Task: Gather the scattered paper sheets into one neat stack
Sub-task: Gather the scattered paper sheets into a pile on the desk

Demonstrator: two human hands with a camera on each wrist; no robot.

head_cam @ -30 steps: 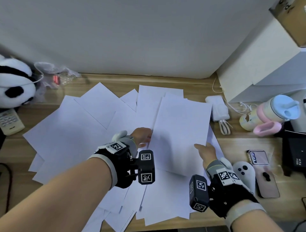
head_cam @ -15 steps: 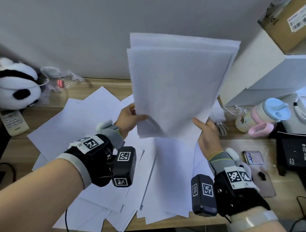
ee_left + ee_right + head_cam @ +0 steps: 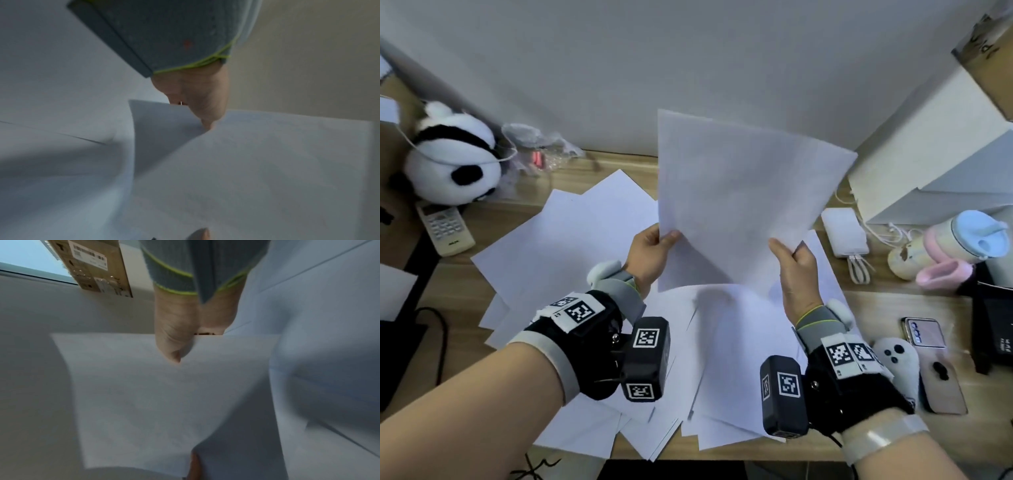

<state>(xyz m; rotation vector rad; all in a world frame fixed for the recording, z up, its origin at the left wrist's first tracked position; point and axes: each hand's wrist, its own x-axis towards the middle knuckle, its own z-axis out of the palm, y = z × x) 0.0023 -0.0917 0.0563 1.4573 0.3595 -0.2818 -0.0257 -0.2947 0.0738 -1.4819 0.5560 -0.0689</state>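
I hold a few white paper sheets (image 3: 739,202) upright above the desk, fanned apart. My left hand (image 3: 654,248) pinches their lower left edge; my right hand (image 3: 792,260) pinches the lower right edge. In the left wrist view the thumb of my left hand (image 3: 205,104) lies on the held sheets (image 3: 257,170). The right wrist view shows my right hand (image 3: 176,340) with its thumb on the held sheets (image 3: 164,394). Many more loose sheets (image 3: 571,240) lie scattered across the wooden desk (image 3: 893,308) beneath.
A panda plush (image 3: 455,161) and a remote (image 3: 445,226) sit at the left. At the right are a white power bank (image 3: 846,233), a pink and blue cup (image 3: 959,246), two phones (image 3: 928,363) and a white box (image 3: 935,154).
The sheets went from lying on the desk to being lifted upright in both hands. Since half a second ago they have come lower and fanned out.
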